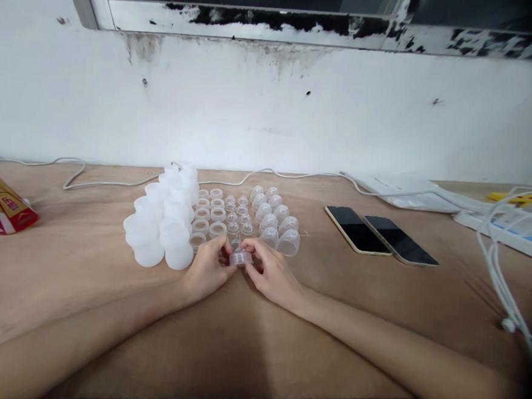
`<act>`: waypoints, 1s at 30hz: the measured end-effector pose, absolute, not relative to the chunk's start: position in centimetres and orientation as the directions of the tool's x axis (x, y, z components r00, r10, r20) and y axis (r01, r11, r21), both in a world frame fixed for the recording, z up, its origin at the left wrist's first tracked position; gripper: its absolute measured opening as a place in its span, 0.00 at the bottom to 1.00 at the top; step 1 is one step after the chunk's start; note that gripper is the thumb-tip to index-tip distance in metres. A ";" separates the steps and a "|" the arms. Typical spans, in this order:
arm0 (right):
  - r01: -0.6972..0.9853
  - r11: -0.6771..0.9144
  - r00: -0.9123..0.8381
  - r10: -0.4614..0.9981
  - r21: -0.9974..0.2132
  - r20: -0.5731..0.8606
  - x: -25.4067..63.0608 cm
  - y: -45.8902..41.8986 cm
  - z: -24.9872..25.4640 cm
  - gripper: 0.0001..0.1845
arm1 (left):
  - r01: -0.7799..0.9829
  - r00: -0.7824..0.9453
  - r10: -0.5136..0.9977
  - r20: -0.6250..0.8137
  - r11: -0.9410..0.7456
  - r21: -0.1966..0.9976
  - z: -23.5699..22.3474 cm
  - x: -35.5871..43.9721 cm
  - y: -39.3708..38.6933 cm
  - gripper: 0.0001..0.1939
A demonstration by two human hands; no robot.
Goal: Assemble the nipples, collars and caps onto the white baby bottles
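Between my left hand (211, 265) and my right hand (270, 271), a clear baby bottle collar ring (240, 258) is gripped from both sides, a nipple showing at its top. Fingers of both hands are closed around it, just above the table. Beyond them stand rows of clear bottle nipples (240, 210). Left of those lie two columns of translucent collar rings (218, 213), and further left a cluster of white baby bottles (159, 222). Two columns of clear dome caps (280, 216) are on the right, behind my right hand.
Two phones (359, 230) lie at the right. A white cable (268, 172) runs along the wall, and more cables (494, 258) hang over a power strip (518, 235) at far right. A red and yellow box (4, 202) sits at far left on the wooden table (219, 354).
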State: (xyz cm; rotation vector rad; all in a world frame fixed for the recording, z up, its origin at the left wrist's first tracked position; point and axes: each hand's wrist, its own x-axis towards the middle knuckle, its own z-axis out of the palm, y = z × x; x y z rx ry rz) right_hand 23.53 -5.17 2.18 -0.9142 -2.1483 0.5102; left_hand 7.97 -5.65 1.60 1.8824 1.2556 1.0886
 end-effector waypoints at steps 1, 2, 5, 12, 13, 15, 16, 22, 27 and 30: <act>0.450 0.669 -0.471 0.741 -0.591 0.479 23.5 -5.2 2.2 0.14 | 0.431 0.202 0.935 0.291 -0.352 0.831 1.6 8.0 -5.6 0.08; 0.452 0.672 -0.467 0.739 -0.587 0.486 23.5 -5.3 2.2 0.14 | 0.439 0.196 0.937 0.289 -0.347 0.829 1.6 8.0 -5.6 0.08; 0.458 0.682 -0.467 0.730 -0.569 0.499 23.6 -5.5 2.3 0.13 | 0.416 0.184 0.945 0.269 -0.323 0.850 1.7 8.2 -5.7 0.08; 0.443 0.693 -0.433 0.721 -0.568 0.541 23.7 -5.8 2.1 0.12 | 0.186 0.207 0.954 0.217 -0.256 0.949 1.7 8.4 -6.6 0.11; 0.446 0.685 -0.423 0.728 -0.576 0.539 23.7 -5.7 2.0 0.12 | 0.171 0.204 0.956 0.211 -0.247 0.954 1.6 8.5 -6.6 0.11; 0.444 0.666 -0.411 0.746 -0.600 0.523 23.7 -5.6 1.9 0.12 | 0.144 0.197 0.960 0.200 -0.230 0.962 1.7 8.5 -6.6 0.12; 0.438 0.654 -0.409 0.756 -0.616 0.511 23.7 -5.5 1.9 0.11 | 0.131 0.191 0.963 0.191 -0.218 0.967 1.7 8.5 -6.6 0.12; 0.405 0.679 -0.407 0.733 -0.612 0.545 23.7 -5.0 2.4 0.11 | 0.175 0.163 0.971 0.173 -0.201 0.964 2.4 8.7 -7.0 0.16; 0.365 0.755 -0.509 0.652 -0.545 0.562 23.8 -5.2 2.9 0.14 | 0.192 0.204 0.957 0.207 -0.246 0.950 2.8 8.7 -7.5 0.11; 0.398 0.742 -0.493 0.669 -0.540 0.556 23.8 -5.4 2.9 0.13 | 0.188 0.222 0.963 0.151 -0.194 0.963 2.7 8.6 -7.3 0.09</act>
